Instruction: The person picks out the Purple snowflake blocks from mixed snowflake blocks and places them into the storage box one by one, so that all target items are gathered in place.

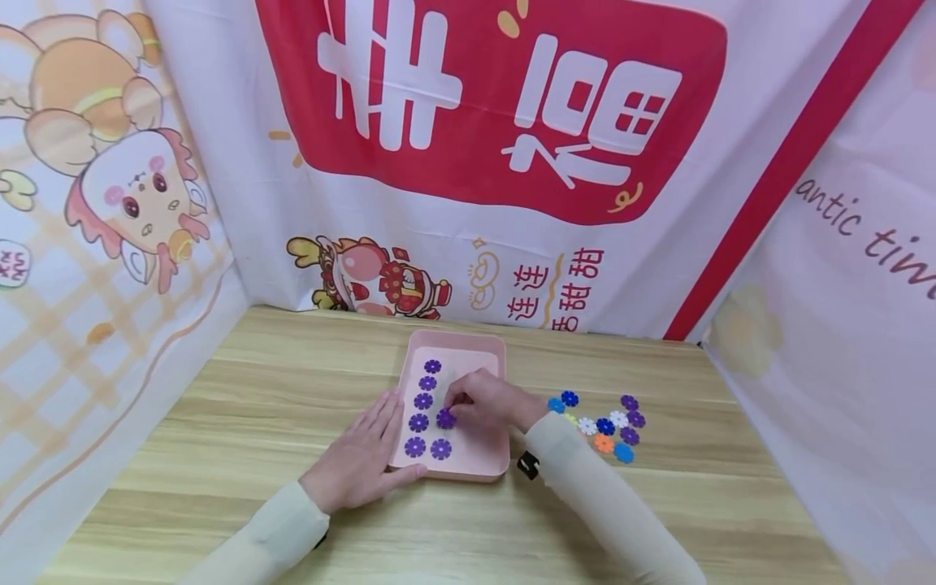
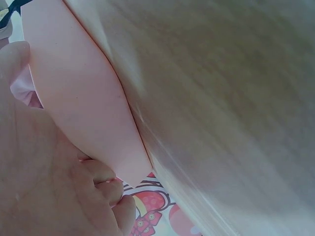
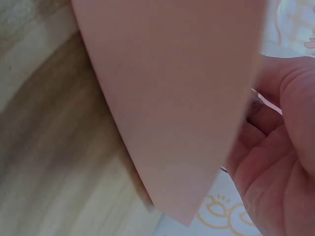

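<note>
Resting along the left side of the pink tray [image 1: 475,457], the left hand [image 1: 364,463] has fingers extended and thumb out at the near rim. Grips nothing; probably just steadying.

Inside the tray, the left column of purple flower discs [image 1: 423,401] counts five, lined up far end to near end. Reads as done. The right column is barely started: one placed disc [image 1: 441,448] at the near end, level with its neighbour. One spot further up, the held disc [image 1: 446,418] is pinched between thumb and fingertips of the right hand [image 1: 486,396]. Can't tell if it touches the tray floor yet. No discs visible beyond it in that column, though the hand covers part.

Right of the tray, on the table [image 1: 402,544]: a loose spread of other-coloured discs [image 1: 605,426] (blues, white, orange, part-hidden yellow), then three loose purple discs [image 1: 636,418] at the far right. If the right column mirrors the left, I'd say six down, one going in, three left, and those three cover it exactly. Other colours: none visible in the tray; can't tell if they belong there.
</note>
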The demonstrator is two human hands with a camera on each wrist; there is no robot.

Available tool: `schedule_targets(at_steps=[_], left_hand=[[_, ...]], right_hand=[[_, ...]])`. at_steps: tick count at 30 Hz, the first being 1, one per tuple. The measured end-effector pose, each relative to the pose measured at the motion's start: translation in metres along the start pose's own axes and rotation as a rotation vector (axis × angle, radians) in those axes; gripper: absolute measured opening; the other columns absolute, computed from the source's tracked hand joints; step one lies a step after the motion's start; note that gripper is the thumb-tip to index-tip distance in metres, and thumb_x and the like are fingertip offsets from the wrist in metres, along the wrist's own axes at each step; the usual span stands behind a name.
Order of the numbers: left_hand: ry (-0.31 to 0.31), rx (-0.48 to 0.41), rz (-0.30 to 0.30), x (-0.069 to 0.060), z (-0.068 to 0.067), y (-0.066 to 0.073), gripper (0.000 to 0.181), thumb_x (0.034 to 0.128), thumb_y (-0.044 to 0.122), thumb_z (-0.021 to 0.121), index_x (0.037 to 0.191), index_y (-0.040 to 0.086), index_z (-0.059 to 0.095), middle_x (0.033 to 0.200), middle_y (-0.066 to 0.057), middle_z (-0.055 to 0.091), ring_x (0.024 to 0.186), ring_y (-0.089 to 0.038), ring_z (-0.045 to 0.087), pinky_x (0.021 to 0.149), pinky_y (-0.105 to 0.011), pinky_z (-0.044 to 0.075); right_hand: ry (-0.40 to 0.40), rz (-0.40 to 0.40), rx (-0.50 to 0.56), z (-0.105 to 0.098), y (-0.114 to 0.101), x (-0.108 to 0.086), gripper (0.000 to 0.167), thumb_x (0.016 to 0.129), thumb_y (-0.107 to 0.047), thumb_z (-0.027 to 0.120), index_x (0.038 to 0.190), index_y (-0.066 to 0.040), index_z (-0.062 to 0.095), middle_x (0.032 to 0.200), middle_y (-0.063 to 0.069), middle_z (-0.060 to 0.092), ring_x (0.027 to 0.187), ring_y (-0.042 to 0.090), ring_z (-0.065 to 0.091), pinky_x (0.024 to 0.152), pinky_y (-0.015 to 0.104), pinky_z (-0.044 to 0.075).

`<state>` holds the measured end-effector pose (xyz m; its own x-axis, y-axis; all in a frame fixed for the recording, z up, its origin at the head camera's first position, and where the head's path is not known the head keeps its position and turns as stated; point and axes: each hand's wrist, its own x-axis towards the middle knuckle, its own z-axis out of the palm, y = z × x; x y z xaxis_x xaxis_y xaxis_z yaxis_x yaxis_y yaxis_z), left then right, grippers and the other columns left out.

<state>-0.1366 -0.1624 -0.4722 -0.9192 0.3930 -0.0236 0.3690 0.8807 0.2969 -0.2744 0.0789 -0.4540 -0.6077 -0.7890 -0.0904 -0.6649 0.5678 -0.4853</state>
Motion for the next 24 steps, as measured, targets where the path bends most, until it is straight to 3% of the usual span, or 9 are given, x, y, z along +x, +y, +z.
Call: schedule_targets(at_steps=[13, 19, 24], left_hand=[[-0.013, -0.003, -0.003, -0.001, -0.001, 0.0, 0.104, 0.1017, 0.07, 0.05, 0.165, -0.006, 0.019, 0.176, -0.024, 0.01, 0.165, -0.043, 0.013, 0.134, -0.058, 0.02], [-0.001, 0.005, 0.003, 0.0, -0.001, 0.0, 0.103, 0.1018, 0.07, 0.05, 0.165, -0.006, 0.02, 0.176, -0.024, 0.011, 0.164, -0.043, 0.014, 0.133, -0.059, 0.021], [0.004, 0.009, 0.008, -0.001, 0.0, 0.0, 0.103, 0.1017, 0.07, 0.05, 0.165, -0.006, 0.02, 0.176, -0.024, 0.011, 0.164, -0.043, 0.014, 0.133, -0.058, 0.021]], right_hand=[[-0.011, 0.033, -0.008, 0.011, 0.004, 0.004, 0.013, 0.101, -0.015, 0.073, 0.11, -0.016, 0.081, 0.106, -0.004, 0.081, 0.097, 0.002, 0.071, 0.091, 0.015, 0.059], [0.022, 0.045, 0.021, -0.002, 0.004, -0.001, 0.019, 0.098, -0.011, 0.075, 0.116, -0.009, 0.08, 0.109, 0.002, 0.081, 0.094, 0.006, 0.073, 0.086, 0.016, 0.06], [0.054, 0.07, 0.03, -0.021, 0.012, -0.012, 0.024, 0.098, -0.007, 0.074, 0.121, -0.003, 0.077, 0.114, 0.008, 0.079, 0.101, 0.015, 0.075, 0.091, 0.025, 0.063]])
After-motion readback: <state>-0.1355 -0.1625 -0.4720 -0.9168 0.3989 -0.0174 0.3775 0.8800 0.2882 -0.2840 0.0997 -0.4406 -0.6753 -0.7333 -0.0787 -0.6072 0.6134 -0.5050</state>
